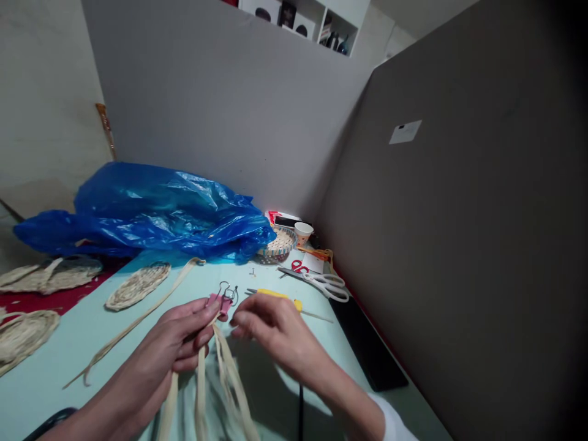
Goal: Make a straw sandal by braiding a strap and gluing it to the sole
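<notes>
Several pale fibre strips (234, 383) hang down from my left hand (188, 331), whose fingers pinch them at their upper end. Pink binder clips (225, 304) with dark wire handles sit at that same end, against my left fingertips. Just to the right is my right hand (271, 324), its fingers curled inward near the clips; whether anything is between them is hidden. Behind my right hand lies a yellow-handled tool (274, 294) on the pale green table surface (133, 361).
A blue plastic bag (169, 211) covers the table's back left. Woven discs (138, 286) and a long strip (138, 321) lie left. White-handled scissors (321, 283), a small basket (278, 245), a paper cup (303, 231) and a black flat object (367, 346) are right.
</notes>
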Available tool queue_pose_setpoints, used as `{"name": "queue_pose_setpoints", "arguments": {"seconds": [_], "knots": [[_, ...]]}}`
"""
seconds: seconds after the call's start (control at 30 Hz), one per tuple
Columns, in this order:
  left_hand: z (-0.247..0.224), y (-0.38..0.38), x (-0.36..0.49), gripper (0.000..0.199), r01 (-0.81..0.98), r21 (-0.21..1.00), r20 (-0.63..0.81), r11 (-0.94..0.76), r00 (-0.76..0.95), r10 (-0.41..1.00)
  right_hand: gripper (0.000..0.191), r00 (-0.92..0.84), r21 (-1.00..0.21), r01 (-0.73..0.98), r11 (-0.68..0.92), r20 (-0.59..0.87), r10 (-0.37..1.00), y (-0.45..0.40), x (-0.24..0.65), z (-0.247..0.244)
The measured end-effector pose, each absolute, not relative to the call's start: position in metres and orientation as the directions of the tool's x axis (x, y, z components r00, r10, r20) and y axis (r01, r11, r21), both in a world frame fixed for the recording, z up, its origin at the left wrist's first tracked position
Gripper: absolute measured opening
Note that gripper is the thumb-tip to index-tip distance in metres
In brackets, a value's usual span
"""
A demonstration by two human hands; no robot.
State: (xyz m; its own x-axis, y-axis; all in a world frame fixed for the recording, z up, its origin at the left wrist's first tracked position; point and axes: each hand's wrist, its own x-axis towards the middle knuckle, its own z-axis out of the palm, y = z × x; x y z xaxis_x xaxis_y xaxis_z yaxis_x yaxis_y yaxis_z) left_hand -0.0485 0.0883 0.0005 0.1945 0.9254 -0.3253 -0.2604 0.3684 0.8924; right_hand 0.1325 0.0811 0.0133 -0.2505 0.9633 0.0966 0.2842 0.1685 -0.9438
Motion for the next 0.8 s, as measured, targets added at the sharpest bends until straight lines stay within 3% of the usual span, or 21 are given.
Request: {"name": "queue_pose_setpoints", "arguments": {"seconds": [0.17,0.37,0.57,0.7,0.8], "knots": [[-0.004,0.084,-0.047,0.060,-0.198,0.913,-0.339,0.357,0.118,0.933,0.011,-0.343,-0.990,0.139,0.012,-0.036,0.939,0.070,0.110,0.004],[-0.005,0.082,-0.043,0.055,-0.187,0.935,-0.283,0.302,0.118,0.952,0.021,-0.233,-0.991,-0.021,-0.134,-0.125,0.964,0.071,0.102,0.002],[-0.001,0.079,-0.045,0.049,-0.089,0.963,-0.247,0.256,0.102,0.964,0.037,-0.179,-0.994,-0.074,-0.078,-0.064,0.982,0.069,0.100,0.001],[0.000,0.083,-0.050,0.047,0.044,0.975,-0.223,0.219,0.150,0.963,0.031,-0.138,-0.999,-0.032,-0.010,-0.005,0.990,0.069,0.104,0.001],[0.003,0.090,-0.055,0.040,0.212,0.975,-0.098,0.071,0.122,0.988,0.025,-0.098,-0.999,-0.045,-0.008,-0.004,0.995,0.071,0.107,-0.001]]}}
